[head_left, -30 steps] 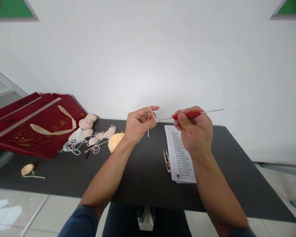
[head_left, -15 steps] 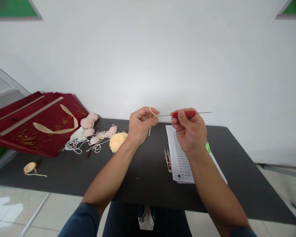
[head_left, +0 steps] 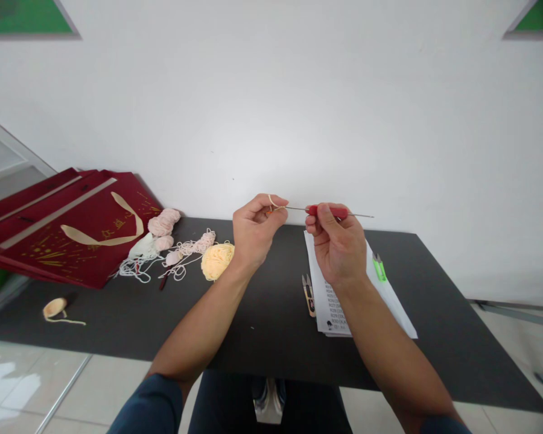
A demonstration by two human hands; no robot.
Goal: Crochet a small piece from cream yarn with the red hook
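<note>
My right hand (head_left: 341,244) grips a crochet hook by its red handle (head_left: 328,211), with the thin metal shaft pointing left and a second metal end sticking out to the right. My left hand (head_left: 256,229) pinches pale yellow yarn (head_left: 271,202) between thumb and fingertips, and a strand crosses over its index finger. The hook's left tip reaches the yarn at those fingertips; exactly how the strand lies on it is too small to make out. Both hands are raised above the dark table. A ball of yellow yarn (head_left: 217,261) lies just left of my left wrist.
On the dark table (head_left: 262,337) lie printed sheets (head_left: 335,307), thread snips (head_left: 308,295) and green snips (head_left: 379,267). Pink yarn (head_left: 163,222), white yarn (head_left: 140,256) and dark red bags (head_left: 85,235) sit at the left. A small cream crocheted piece (head_left: 55,307) rests near the front left edge.
My right hand and the hook have moved left, toward my left hand. My left hand has shifted slightly left, and the yarn tail hanging below its fingers no longer shows.
</note>
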